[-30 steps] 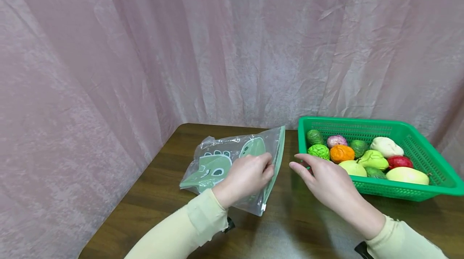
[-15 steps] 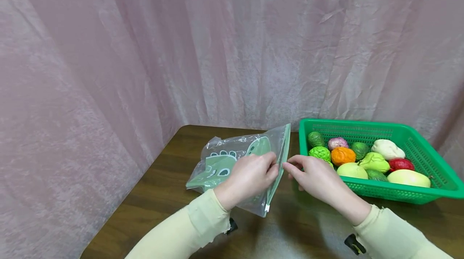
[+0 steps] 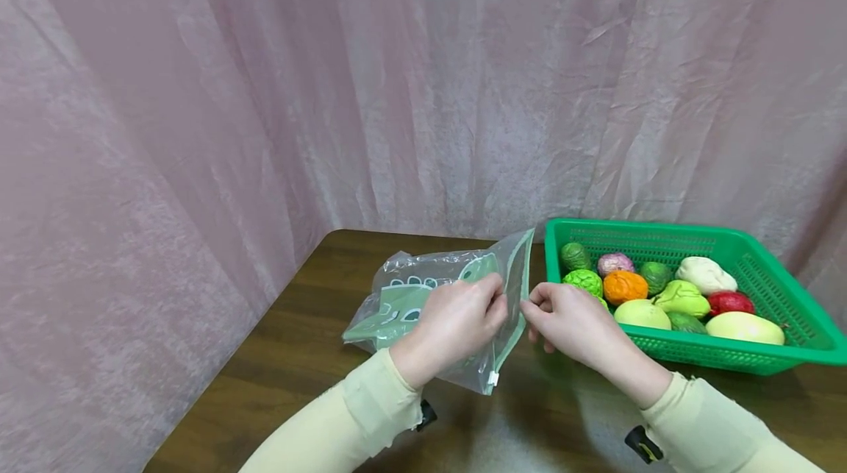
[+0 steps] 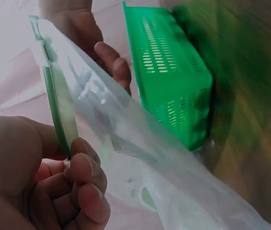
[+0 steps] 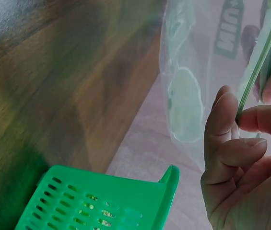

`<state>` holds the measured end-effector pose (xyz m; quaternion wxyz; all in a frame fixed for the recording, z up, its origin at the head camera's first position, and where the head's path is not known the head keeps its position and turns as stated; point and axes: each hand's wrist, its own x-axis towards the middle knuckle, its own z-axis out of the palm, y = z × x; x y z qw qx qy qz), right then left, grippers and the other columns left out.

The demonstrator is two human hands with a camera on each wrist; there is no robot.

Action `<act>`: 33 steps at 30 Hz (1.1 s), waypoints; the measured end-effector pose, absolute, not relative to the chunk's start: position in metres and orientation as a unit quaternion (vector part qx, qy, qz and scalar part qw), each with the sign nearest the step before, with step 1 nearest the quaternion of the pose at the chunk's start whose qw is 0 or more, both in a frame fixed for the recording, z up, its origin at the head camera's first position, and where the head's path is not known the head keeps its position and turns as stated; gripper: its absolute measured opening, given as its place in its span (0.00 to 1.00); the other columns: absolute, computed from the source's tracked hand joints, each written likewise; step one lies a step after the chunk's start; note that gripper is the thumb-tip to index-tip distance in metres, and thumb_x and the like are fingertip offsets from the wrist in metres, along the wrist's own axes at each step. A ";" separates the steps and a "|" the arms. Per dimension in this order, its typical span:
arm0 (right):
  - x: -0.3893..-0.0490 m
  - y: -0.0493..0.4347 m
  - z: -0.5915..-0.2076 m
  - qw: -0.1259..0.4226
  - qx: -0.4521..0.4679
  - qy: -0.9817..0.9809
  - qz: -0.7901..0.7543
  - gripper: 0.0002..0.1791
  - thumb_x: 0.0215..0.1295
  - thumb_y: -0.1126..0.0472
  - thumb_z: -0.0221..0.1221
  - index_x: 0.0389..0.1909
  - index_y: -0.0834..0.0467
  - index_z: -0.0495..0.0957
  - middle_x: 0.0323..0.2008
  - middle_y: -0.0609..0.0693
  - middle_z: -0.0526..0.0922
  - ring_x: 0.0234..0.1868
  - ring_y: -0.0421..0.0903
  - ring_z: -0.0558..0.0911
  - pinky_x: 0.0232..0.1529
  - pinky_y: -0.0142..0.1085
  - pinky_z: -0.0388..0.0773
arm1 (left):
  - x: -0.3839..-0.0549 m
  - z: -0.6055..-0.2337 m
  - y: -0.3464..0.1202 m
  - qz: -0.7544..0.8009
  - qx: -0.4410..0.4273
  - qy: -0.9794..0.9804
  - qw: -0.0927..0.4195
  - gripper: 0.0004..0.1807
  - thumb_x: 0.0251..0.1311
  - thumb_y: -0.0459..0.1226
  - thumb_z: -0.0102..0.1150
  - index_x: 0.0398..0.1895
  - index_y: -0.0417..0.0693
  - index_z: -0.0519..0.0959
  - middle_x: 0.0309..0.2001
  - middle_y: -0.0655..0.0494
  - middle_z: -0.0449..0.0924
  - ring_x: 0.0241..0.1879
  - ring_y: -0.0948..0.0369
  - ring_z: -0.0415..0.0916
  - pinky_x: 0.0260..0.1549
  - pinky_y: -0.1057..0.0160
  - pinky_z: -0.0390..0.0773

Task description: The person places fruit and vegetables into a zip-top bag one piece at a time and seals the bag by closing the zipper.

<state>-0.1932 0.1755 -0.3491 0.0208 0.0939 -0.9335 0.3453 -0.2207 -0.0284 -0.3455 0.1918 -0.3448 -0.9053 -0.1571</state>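
A clear plastic slider bag printed with a green cartoon dinosaur lies tilted up at its right end, where a pale green zip edge carries a white slider. My left hand pinches one side of the mouth, its curled fingers on the green strip in the left wrist view. Opposite it, my right hand pinches the other side between thumb and finger, as the right wrist view shows. Between the two hands the mouth gapes a little. Through the film only the print shows.
A green plastic basket stands right of the bag, close behind my right hand. It holds several vegetable-like pieces, among them an orange one and a red one. A pink curtain hangs behind the wooden table.
My right hand has moved left from beside the basket and taken hold of the bag's edge. The two sides of the mouth have parted, and the bag has shifted slightly right.
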 end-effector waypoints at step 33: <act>-0.189 0.199 -0.343 0.030 0.074 -0.962 0.260 0.10 0.71 0.55 0.56 0.28 0.50 0.78 0.17 0.40 0.80 0.17 0.40 0.81 0.30 0.42 0.74 | -0.240 -0.325 -0.054 -0.196 -0.301 -0.878 0.316 0.10 0.67 0.30 0.65 0.49 0.46 0.82 0.15 0.65 0.63 0.15 0.61 0.59 0.14 0.60 0.63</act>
